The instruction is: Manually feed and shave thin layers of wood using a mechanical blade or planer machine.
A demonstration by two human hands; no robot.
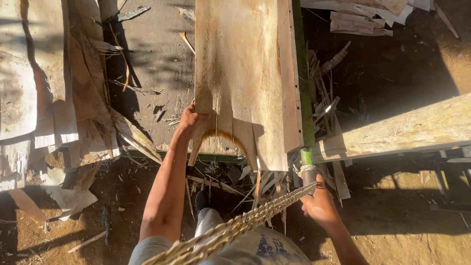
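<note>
Your left hand (189, 119) grips the left edge of a thin wood sheet (240, 73), fingers curled over it near the ragged near end. The sheet lies lengthwise on the table (162, 64), running away from you, pale tan with a darker brown arc stain and splits at the end closest to you, which hangs over the table's front edge. A second narrower strip of sheet (289, 88) lies along its right side, against a green rail (305, 93) that runs up the table's right edge.

Your right hand (320, 203) is closed around a handle (308, 169), low and to the right of the sheet; the handle has a green tip above a wrap of pale cord. A braided rope (235, 228) runs from near that hand down toward your body, crossing in front of your grey trousers (216, 221). Your two hands are well apart, one on the sheet, one on the handle.

To the left of the table, more torn sheets (64, 98) are heaped in sun, curled and overlapping. Thin splinters and scraps (324, 93) are piled just beyond the green rail, in shadow. A heavy pale wooden beam (407, 130) slants across the right side. More broken pieces (363, 19) lie at the top right. The ground (402, 216) below is bare brown dirt scattered with slivers, and your dark shoe (202, 200) shows under the table's edge.

No packages, labels or signs can be made out anywhere here.
</note>
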